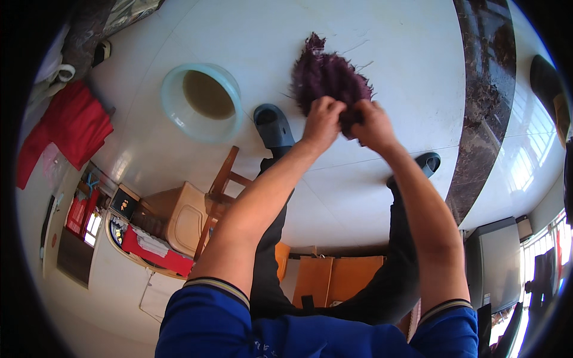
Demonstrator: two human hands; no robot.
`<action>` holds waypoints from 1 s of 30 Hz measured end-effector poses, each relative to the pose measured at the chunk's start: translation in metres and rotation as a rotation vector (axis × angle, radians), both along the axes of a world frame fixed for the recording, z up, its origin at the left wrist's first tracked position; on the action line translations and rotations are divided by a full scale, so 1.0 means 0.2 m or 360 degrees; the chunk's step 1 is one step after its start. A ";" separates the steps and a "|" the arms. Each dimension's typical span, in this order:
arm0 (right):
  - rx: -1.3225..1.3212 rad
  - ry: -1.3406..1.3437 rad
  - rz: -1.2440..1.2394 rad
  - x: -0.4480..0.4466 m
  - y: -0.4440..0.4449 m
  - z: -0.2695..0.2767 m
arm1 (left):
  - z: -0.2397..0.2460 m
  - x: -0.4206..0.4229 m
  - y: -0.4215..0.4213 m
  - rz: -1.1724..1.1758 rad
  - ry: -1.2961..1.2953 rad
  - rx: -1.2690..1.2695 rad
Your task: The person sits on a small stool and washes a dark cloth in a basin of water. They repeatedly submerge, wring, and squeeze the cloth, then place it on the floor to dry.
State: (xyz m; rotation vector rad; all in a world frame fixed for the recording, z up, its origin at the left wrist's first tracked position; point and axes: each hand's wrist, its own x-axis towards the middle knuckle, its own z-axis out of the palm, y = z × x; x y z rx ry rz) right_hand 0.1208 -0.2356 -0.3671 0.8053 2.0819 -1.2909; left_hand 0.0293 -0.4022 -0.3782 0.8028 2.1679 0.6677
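Observation:
A dark purple, shaggy cloth (329,78) with ragged edges hangs bunched in front of me, loose threads sticking out on its right. My left hand (323,118) grips its near edge, fingers curled in. Close beside it, my right hand (372,125) holds the same edge, with a dark fold of the cloth between the two fists. Motion blurs the cloth slightly, and whether its far end touches the floor I cannot tell. To the left stands a pale blue plastic basin (172,112) with murky brown water (208,95) in it.
My feet wear dark slippers (274,127) on the glossy tiled floor (398,58). By my left leg is a wooden chair (224,176). A dark marbled strip (485,89) crosses the floor at right. Red fabric (76,123) hangs at far left.

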 end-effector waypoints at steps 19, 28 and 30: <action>0.1192 0.0358 -0.0061 -0.33 0.72 -0.46 | -0.23 -0.62 0.96 -0.0476 0.0431 0.0109; 0.0944 0.0190 0.0393 -0.68 -0.13 -0.30 | -0.16 -0.68 0.00 -0.0034 0.0436 -0.0319; 0.0825 0.0177 0.0586 -0.71 -0.25 -0.25 | -0.13 -0.62 -0.16 0.0129 0.0354 -0.0464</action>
